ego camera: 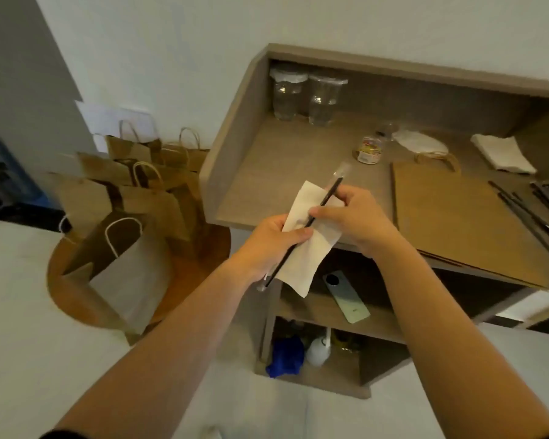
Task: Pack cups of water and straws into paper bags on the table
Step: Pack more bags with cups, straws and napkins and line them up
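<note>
My left hand (271, 245) grips a white napkin (311, 248) together with a black straw (325, 201) in a clear wrapper, held in front of the table's edge. My right hand (352, 217) pinches the same straw and napkin from the right. Two clear cups of water (305, 96) with lids stand at the back left of the wooden table (282, 160). A flat brown paper bag (457, 217) lies on the table at the right, with several black straws (539, 207) beside it. Several standing paper bags (133, 198) crowd a round stool at the left.
A small jar (368, 150), a white plate-like object (422, 142) and a stack of napkins (501, 153) lie at the back of the table. A phone (346, 296) rests on the shelf below; a blue cloth (286, 356) and a white bottle (319, 350) sit lower down.
</note>
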{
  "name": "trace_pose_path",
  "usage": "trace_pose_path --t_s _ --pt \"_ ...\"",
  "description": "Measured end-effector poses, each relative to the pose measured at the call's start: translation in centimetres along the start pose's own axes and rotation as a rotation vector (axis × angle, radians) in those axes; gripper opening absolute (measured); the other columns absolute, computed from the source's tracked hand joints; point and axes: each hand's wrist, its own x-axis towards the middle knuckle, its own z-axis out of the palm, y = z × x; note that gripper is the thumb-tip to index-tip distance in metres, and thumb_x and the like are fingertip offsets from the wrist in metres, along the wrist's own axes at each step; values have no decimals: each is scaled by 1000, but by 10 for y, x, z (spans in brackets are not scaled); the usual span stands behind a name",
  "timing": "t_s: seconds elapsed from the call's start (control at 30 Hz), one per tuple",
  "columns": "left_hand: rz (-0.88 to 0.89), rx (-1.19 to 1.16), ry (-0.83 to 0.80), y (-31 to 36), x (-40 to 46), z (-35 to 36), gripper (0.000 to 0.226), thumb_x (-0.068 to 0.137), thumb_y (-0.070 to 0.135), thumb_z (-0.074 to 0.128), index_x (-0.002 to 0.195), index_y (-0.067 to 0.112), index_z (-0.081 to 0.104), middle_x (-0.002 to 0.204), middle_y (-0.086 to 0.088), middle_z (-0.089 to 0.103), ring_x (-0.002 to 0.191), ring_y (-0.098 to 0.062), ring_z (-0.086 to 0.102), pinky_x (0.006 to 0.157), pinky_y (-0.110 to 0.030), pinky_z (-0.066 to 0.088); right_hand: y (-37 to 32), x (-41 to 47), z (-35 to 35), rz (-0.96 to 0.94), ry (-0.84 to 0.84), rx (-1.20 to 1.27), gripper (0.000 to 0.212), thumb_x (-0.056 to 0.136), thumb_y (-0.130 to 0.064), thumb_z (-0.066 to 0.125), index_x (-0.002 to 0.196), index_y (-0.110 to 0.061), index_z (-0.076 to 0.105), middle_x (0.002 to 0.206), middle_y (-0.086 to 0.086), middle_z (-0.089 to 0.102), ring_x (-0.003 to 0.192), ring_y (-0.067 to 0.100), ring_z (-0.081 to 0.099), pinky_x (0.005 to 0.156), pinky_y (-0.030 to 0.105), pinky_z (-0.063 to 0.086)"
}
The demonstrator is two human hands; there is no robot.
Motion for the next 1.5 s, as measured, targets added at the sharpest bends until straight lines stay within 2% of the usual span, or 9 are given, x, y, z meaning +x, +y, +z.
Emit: trace_pose_path --t_s 0.27,0.4,0.53,0.73,0.8,0.87,0.97,1.3,1.5 --pt "-49 140 162 -26 -64 -136 12 85 25 67 95 29 61 99 9 67 94 -12 64 77 -26 53 -23 1 149 -93 -155 -73 21 80 -13 72 82 -29 58 85 -11 63 80 3 60 58 14 45" --pt "-106 240 203 -37 -93 -219 15 84 29 68 95 30 58 90 20 62 78 2 62 53 -6 46 -32 12 235 -158 -138 -121 22 82 -15 70 82 -31 56 83 -15 59 80 2 57 62 16 45" --pt "-182 346 310 -56 -111 -297 23 83 33 70 101 30 55 92 17 58 85 -3 56 53 -8 44 -45 29 301 -207 -36 -118 20 85 -22 67 91 -31 51 83 -22 52 75 -1 53 60 10 43" --pt "-281 569 438 -68 -101 -368 27 96 15 48 75 32 47 75 14 44 72 -4 48 55 -7 35 -81 71 348 -296 36 -100 20 87 -20 64 96 -29 49 84 -24 48 73 -4 51 49 1 41" --pt "-306 640 421 -71 -93 -380 24 98 11 44 84 26 57 77 15 44 78 -4 48 56 -1 38 -88 93 358 -293 14 -111 19 88 -19 64 96 -29 50 84 -24 48 75 -2 51 50 6 42" --pt "-313 720 394 -73 -83 -388 25 98 8 42 114 10 61 96 5 57 91 -7 55 67 4 34 -87 114 368 -265 -40 -136 16 88 -18 64 92 -29 53 84 -22 50 77 0 52 57 11 40" --pt "-325 793 391 -68 -66 -398 31 99 9 42 127 7 54 125 -7 58 116 -18 54 95 -17 38 -73 146 382 -206 -141 -173 20 87 -13 64 81 -30 57 84 -15 55 80 3 52 61 16 40" --pt "-414 867 338 -53 -2 -425 19 96 9 44 87 6 61 85 -6 57 83 -20 56 72 -25 43 -40 218 414 -120 -525 -512 5 83 -5 64 82 -9 63 74 1 57 73 14 53 56 20 39" --pt "-453 802 387 -57 11 -430 25 97 7 41 108 4 63 105 -12 63 96 -25 58 79 -31 47 -24 210 438 -109 -793 -635 9 83 -6 65 77 -1 60 57 5 44 51 15 41 37 13 28"
